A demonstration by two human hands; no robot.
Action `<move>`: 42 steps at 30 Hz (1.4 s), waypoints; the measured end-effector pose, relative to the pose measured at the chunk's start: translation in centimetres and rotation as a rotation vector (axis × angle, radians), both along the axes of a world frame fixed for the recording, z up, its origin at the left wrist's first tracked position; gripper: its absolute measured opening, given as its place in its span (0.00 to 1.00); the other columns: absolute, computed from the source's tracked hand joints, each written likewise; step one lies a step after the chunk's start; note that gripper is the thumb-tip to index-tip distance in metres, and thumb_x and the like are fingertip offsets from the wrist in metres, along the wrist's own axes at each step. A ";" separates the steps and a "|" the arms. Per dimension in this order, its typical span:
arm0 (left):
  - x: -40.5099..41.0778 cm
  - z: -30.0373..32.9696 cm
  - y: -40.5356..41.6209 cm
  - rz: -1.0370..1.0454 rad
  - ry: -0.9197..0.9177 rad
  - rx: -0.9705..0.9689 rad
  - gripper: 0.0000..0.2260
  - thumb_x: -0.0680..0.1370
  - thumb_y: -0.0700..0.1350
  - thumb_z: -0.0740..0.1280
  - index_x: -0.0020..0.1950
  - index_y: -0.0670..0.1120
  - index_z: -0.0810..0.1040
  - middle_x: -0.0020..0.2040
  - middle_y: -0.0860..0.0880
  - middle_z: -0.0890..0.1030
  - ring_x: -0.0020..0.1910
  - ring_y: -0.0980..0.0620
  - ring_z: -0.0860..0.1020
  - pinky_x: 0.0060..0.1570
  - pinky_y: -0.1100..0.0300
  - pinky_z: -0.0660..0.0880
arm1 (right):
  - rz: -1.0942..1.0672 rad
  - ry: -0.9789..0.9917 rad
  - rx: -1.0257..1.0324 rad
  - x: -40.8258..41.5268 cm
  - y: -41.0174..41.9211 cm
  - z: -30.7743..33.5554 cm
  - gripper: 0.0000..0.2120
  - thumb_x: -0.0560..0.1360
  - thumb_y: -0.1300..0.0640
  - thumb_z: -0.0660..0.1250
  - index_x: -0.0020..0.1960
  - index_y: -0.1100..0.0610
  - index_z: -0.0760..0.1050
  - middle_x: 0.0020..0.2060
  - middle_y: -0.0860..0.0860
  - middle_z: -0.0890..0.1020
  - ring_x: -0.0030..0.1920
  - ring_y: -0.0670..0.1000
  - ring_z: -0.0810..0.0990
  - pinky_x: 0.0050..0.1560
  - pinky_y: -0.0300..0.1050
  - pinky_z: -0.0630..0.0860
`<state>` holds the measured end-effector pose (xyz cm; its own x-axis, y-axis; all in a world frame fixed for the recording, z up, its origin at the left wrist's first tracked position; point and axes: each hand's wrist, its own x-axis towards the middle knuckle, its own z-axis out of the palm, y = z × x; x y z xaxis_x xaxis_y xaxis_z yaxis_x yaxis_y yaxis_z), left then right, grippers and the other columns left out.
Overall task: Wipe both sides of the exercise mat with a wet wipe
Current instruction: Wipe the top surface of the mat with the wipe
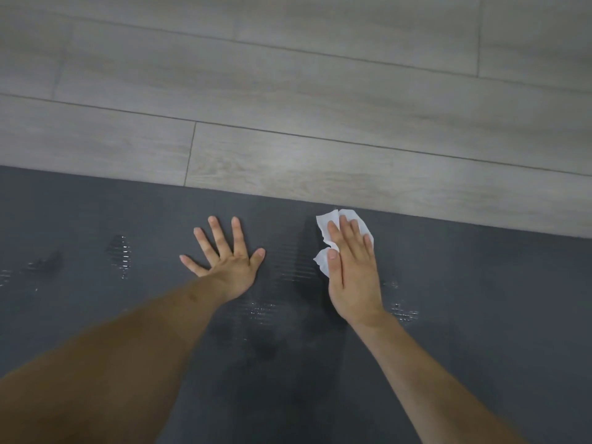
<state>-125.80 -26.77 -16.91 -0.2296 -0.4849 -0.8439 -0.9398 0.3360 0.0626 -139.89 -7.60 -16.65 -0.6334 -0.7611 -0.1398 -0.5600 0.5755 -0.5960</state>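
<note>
A dark grey exercise mat [464, 299] lies flat across the lower half of the view, its far edge running from left to right. My right hand [352, 267] lies flat with straight fingers on a crumpled white wet wipe [325, 230], pressing it onto the mat near the far edge. The wipe shows past my fingertips and beside my thumb. My left hand [226, 261] rests flat on the mat with fingers spread, to the left of the wipe. Shiny wet streaks mark the mat at the left, between my hands and near my right wrist.
Light grey wood-look floor planks [288, 91] fill the upper half beyond the mat's far edge. Both my bare forearms reach in from the bottom of the view.
</note>
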 end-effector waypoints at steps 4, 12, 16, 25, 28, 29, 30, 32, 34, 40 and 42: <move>0.1 0.3 0.0 0.007 0.009 0.018 0.35 0.82 0.69 0.42 0.71 0.58 0.17 0.70 0.47 0.13 0.71 0.38 0.17 0.67 0.22 0.31 | -0.025 0.024 0.084 -0.4 1.0 -0.1 0.25 0.87 0.50 0.44 0.83 0.51 0.56 0.83 0.46 0.52 0.82 0.47 0.45 0.82 0.56 0.46; 0.4 0.5 0.3 -0.023 0.057 0.013 0.35 0.82 0.68 0.43 0.76 0.57 0.22 0.72 0.46 0.15 0.72 0.37 0.19 0.67 0.21 0.33 | -0.174 0.033 0.134 -0.4 2.4 -0.3 0.25 0.87 0.46 0.41 0.83 0.46 0.56 0.83 0.42 0.51 0.82 0.43 0.43 0.81 0.56 0.46; 0.8 0.5 0.6 -0.039 0.111 -0.011 0.35 0.83 0.68 0.44 0.77 0.57 0.22 0.72 0.46 0.15 0.72 0.37 0.19 0.67 0.20 0.32 | -0.233 0.046 0.091 2.0 2.8 0.5 0.25 0.87 0.46 0.41 0.82 0.45 0.56 0.82 0.41 0.52 0.81 0.41 0.43 0.82 0.51 0.44; 3.0 0.5 0.7 -0.157 0.161 -0.149 0.35 0.82 0.69 0.43 0.80 0.57 0.27 0.79 0.45 0.23 0.78 0.37 0.27 0.68 0.19 0.39 | -0.322 0.076 0.021 8.1 8.7 1.4 0.23 0.88 0.47 0.44 0.82 0.44 0.56 0.82 0.41 0.52 0.81 0.41 0.44 0.82 0.48 0.43; 3.6 0.1 0.8 -0.245 0.147 -0.244 0.35 0.80 0.72 0.40 0.79 0.58 0.27 0.80 0.45 0.25 0.79 0.38 0.29 0.65 0.17 0.35 | -0.270 0.103 0.077 8.7 10.7 -0.6 0.24 0.87 0.46 0.42 0.83 0.44 0.53 0.83 0.41 0.50 0.82 0.43 0.42 0.82 0.50 0.42; 3.8 -0.3 0.8 -0.259 0.156 -0.271 0.36 0.79 0.73 0.39 0.79 0.59 0.28 0.80 0.46 0.25 0.79 0.38 0.28 0.65 0.18 0.35 | -0.232 0.124 0.116 8.6 11.2 -1.5 0.25 0.86 0.44 0.40 0.83 0.44 0.50 0.83 0.42 0.47 0.81 0.43 0.40 0.82 0.51 0.42; 3.9 -0.7 0.7 -0.262 0.165 -0.283 0.36 0.79 0.73 0.40 0.80 0.59 0.28 0.80 0.46 0.25 0.79 0.38 0.28 0.66 0.19 0.35 | -0.183 0.143 0.180 8.5 11.5 -2.4 0.27 0.85 0.42 0.38 0.83 0.43 0.47 0.83 0.42 0.44 0.81 0.44 0.37 0.81 0.52 0.41; 4.0 -1.0 0.6 -0.262 0.189 -0.274 0.36 0.79 0.74 0.40 0.80 0.61 0.30 0.80 0.48 0.25 0.78 0.39 0.26 0.67 0.19 0.35 | -0.110 0.186 0.323 8.3 11.9 -4.0 0.29 0.83 0.39 0.35 0.83 0.42 0.40 0.82 0.44 0.38 0.81 0.47 0.33 0.81 0.54 0.37; 3.9 -1.3 0.5 -0.270 0.200 -0.275 0.36 0.78 0.74 0.41 0.80 0.62 0.30 0.79 0.48 0.25 0.78 0.40 0.26 0.67 0.20 0.36 | -0.098 0.251 0.389 8.1 11.9 -4.8 0.28 0.84 0.40 0.36 0.82 0.41 0.37 0.82 0.45 0.35 0.80 0.49 0.31 0.80 0.54 0.34; 3.4 -1.2 -0.1 -0.273 0.197 -0.280 0.35 0.79 0.73 0.42 0.80 0.62 0.29 0.79 0.49 0.24 0.78 0.40 0.26 0.68 0.20 0.36 | -0.184 0.251 0.454 2.7 6.4 -4.7 0.28 0.84 0.39 0.39 0.82 0.41 0.36 0.82 0.50 0.35 0.81 0.55 0.32 0.79 0.59 0.34; 3.3 -1.4 0.1 -0.266 0.200 -0.279 0.34 0.80 0.72 0.41 0.80 0.62 0.30 0.79 0.50 0.24 0.78 0.41 0.26 0.68 0.20 0.36 | -0.193 0.250 0.443 2.5 2.5 -4.7 0.28 0.84 0.40 0.39 0.82 0.42 0.37 0.82 0.52 0.35 0.80 0.57 0.31 0.78 0.61 0.33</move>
